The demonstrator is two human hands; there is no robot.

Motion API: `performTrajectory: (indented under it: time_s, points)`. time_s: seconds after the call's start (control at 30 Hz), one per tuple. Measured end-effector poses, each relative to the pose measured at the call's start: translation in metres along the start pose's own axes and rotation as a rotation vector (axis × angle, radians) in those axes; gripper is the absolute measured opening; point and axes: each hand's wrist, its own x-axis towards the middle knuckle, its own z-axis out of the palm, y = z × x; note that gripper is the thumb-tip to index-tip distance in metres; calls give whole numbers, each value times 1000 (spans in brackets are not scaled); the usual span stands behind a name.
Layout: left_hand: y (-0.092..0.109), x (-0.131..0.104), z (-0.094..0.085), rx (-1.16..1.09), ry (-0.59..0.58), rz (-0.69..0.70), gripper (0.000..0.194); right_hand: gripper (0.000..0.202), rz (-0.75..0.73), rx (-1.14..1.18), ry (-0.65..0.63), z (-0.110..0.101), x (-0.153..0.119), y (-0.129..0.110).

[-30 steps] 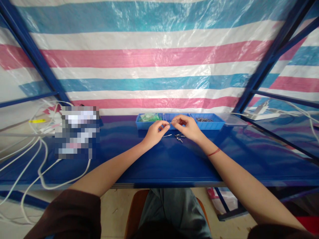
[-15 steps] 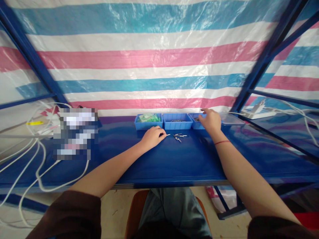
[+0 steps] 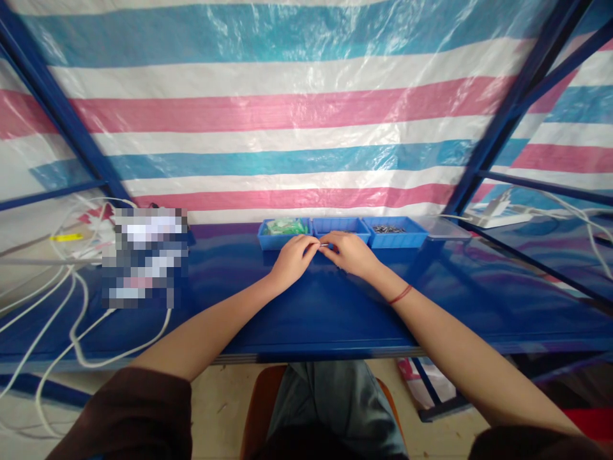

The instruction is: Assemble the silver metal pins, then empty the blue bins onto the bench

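My left hand (image 3: 293, 259) pinches a small thin metal pin (image 3: 324, 245) between thumb and forefinger, just above the blue tabletop. Close against it, my right hand (image 3: 353, 255) has its thumb and fingertips closed at the pin's other end; anything small in them is too tiny to make out. Behind the hands stand three blue bins in a row. Green and clear plastic packets fill the left bin (image 3: 282, 243). Largely covered by my right hand is the middle bin (image 3: 318, 228). Small metal parts lie in the right bin (image 3: 398, 240). My right hand hides the loose pieces on the table.
A clear plastic lid (image 3: 445, 229) lies right of the bins. White cables (image 3: 79, 332) trail over the left side beside a blurred-out patch. A power strip (image 3: 502, 214) sits at the right. Blue frame posts (image 3: 498, 131) and a striped sheet (image 3: 306, 115) enclose the table.
My right hand has moved left and down from the right bin to meet my left hand at the pin. The left hand has lifted slightly. The loose metal pieces are now covered.
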Motion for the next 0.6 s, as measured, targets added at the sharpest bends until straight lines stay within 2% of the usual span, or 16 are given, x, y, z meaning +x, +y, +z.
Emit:
performTrajectory:
  time_s: [0.13, 0.27, 0.47, 0.6]
  points:
    - [-1, 2, 2, -173, 79, -121, 13, 20, 45, 164, 52, 2, 1, 2]
    - [-4, 4, 4, -282, 116, -196, 25, 28, 80, 290, 29, 5, 2, 5]
    - [-2, 5, 0, -310, 103, -194, 13, 29, 128, 441, 30, 11, 2, 8]
    - [0, 4, -2, -300, 110, -181, 12, 29, 144, 516, 20, 13, 2, 7]
